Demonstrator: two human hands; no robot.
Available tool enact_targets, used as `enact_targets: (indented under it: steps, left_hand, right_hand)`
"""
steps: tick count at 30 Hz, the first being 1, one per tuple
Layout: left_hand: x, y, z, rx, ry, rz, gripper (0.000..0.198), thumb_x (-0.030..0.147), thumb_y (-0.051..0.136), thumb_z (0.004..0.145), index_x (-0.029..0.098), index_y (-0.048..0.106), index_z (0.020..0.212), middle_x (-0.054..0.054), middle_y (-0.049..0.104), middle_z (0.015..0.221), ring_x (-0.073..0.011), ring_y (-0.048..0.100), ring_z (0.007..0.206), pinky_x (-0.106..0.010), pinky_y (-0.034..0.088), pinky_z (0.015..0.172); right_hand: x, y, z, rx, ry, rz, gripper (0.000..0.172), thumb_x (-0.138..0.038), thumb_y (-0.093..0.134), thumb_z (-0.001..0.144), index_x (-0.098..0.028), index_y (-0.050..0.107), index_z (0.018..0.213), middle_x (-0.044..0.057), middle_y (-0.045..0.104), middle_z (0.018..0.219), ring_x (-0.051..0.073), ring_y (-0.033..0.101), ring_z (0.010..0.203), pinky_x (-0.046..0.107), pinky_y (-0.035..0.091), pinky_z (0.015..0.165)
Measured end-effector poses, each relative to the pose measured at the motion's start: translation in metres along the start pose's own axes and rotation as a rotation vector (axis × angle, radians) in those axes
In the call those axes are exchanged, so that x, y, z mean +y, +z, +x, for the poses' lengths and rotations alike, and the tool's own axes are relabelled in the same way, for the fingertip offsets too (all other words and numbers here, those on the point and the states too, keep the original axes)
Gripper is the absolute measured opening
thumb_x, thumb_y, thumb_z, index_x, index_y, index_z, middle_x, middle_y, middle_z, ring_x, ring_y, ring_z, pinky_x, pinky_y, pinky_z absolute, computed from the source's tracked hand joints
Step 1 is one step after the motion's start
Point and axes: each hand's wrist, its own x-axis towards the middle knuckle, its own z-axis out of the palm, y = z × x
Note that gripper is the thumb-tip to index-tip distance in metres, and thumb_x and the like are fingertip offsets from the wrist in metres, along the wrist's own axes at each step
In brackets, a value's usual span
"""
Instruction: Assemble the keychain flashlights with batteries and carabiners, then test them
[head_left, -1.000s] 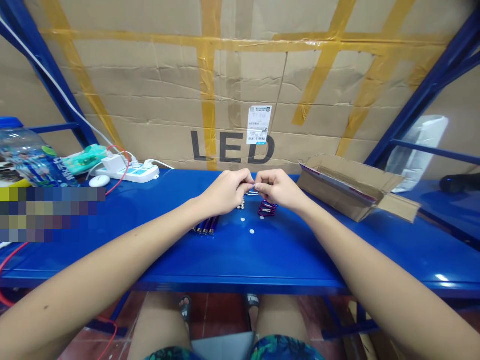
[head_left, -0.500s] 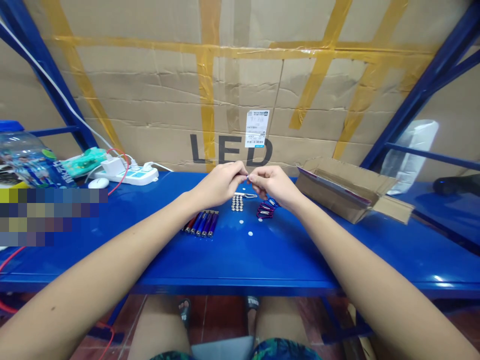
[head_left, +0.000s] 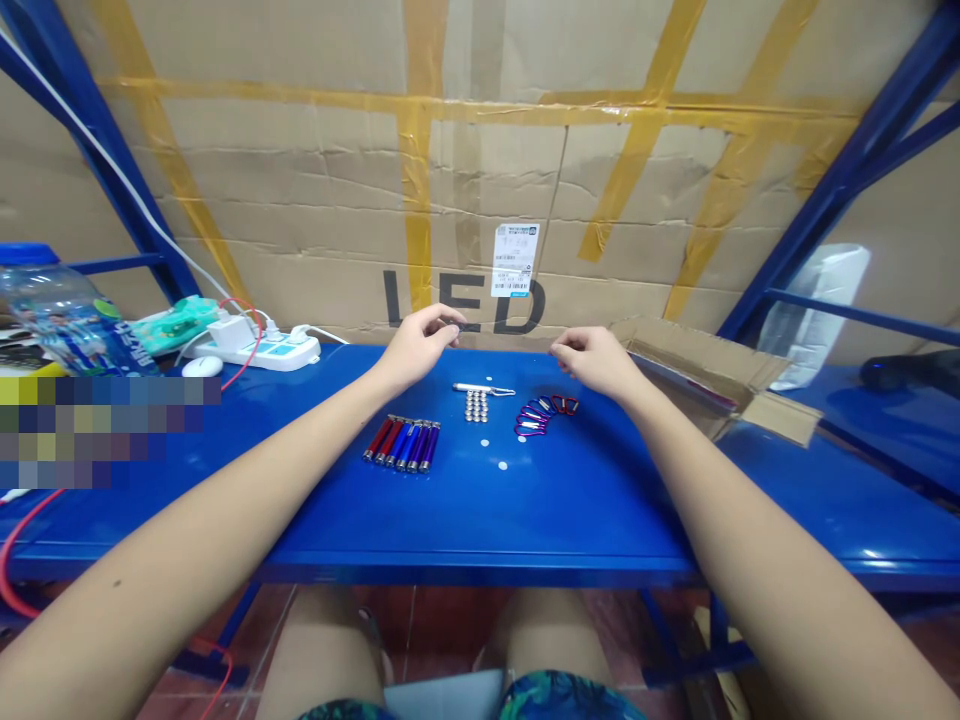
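My left hand (head_left: 421,348) hovers above the back of the blue table, thumb and forefinger a little apart, with nothing visible in it. Off to its right, my right hand (head_left: 592,360) is closed with curled fingers; whatever its fingertips may hold is too small to make out. Between them lie a silver pen-shaped tube with a clip (head_left: 472,388) and rows of small button cells (head_left: 475,406). Red, blue and purple metal tubes (head_left: 403,444) lie side by side below my left hand. Near my right hand, coloured carabiners (head_left: 534,415) form a curved row.
Small white discs (head_left: 502,466) are scattered mid-table. An open cardboard box (head_left: 697,375) stands at the right. At the left are a power strip (head_left: 277,350), cables and a plastic bottle (head_left: 82,315). A large taped carton (head_left: 315,200) rises behind the table (head_left: 570,520).
My hands were together at the fingertips with something tiny between them. They have since parted, left hand going left and right hand going right, uncovering more tubes and the red carabiners.
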Motion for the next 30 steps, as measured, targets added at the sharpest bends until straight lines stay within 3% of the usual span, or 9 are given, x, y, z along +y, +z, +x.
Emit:
enact_targets:
  steps: [8, 13, 17, 20, 22, 30]
  left_hand:
    - [0.002, 0.011, -0.007, -0.086, -0.194, -0.316, 0.009, 0.019, 0.06, 0.09, 0.016, 0.061, 0.099, -0.008, 0.073, 0.086, -0.0128, 0.066, 0.069, -0.026, 0.046, 0.06]
    - [0.0, 0.012, -0.007, -0.131, -0.192, -0.284, 0.009, 0.023, 0.062, 0.092, 0.016, 0.063, 0.097, -0.009, 0.071, 0.091, -0.0099, 0.062, 0.061, -0.023, 0.041, 0.049]
    - [0.0, 0.011, -0.006, -0.136, -0.229, -0.252, 0.007, 0.019, 0.058, 0.094, 0.015, 0.064, 0.095, -0.008, 0.071, 0.09, -0.0082, 0.059, 0.057, -0.021, 0.038, 0.047]
    - [0.001, 0.011, -0.006, -0.146, -0.232, -0.22, 0.009, 0.017, 0.056, 0.095, 0.016, 0.064, 0.094, -0.007, 0.07, 0.088, -0.0079, 0.057, 0.056, -0.021, 0.038, 0.047]
    - [0.001, 0.012, -0.006, -0.15, -0.225, -0.196, 0.01, 0.017, 0.055, 0.095, 0.016, 0.065, 0.094, -0.007, 0.07, 0.087, -0.0078, 0.056, 0.056, -0.022, 0.038, 0.047]
    - [0.012, 0.013, -0.01, -0.17, -0.238, -0.168, 0.012, 0.014, 0.054, 0.095, 0.014, 0.066, 0.093, -0.007, 0.069, 0.084, -0.0072, 0.053, 0.054, -0.022, 0.038, 0.048]
  right_hand:
    - [-0.028, 0.02, -0.013, -0.15, -0.051, 0.034, 0.019, -0.027, 0.055, 0.081, -0.016, 0.068, 0.073, 0.002, 0.064, 0.065, 0.015, 0.055, 0.062, 0.027, 0.04, 0.06]
    - [-0.009, 0.012, -0.007, -0.198, -0.052, -0.123, 0.016, -0.023, 0.057, 0.079, -0.016, 0.071, 0.08, 0.004, 0.069, 0.074, 0.016, 0.058, 0.066, 0.027, 0.042, 0.063]
    - [-0.002, -0.001, -0.006, -0.448, -0.042, -0.174, 0.019, -0.019, 0.059, 0.075, -0.017, 0.075, 0.085, 0.004, 0.073, 0.081, 0.016, 0.062, 0.07, 0.026, 0.044, 0.064]
    - [-0.018, -0.005, -0.013, -0.708, -0.102, -0.118, 0.016, -0.025, 0.064, 0.074, -0.018, 0.076, 0.082, 0.003, 0.074, 0.08, 0.017, 0.063, 0.072, 0.026, 0.045, 0.065]
    - [-0.031, -0.003, -0.02, -0.808, -0.126, -0.109, 0.017, -0.03, 0.068, 0.074, -0.019, 0.077, 0.082, 0.003, 0.075, 0.083, 0.018, 0.065, 0.075, 0.026, 0.046, 0.067]
    - [-0.057, 0.012, -0.039, -0.841, -0.168, -0.372, 0.009, -0.02, 0.064, 0.076, -0.018, 0.073, 0.077, 0.005, 0.073, 0.082, 0.017, 0.06, 0.069, 0.027, 0.041, 0.062]
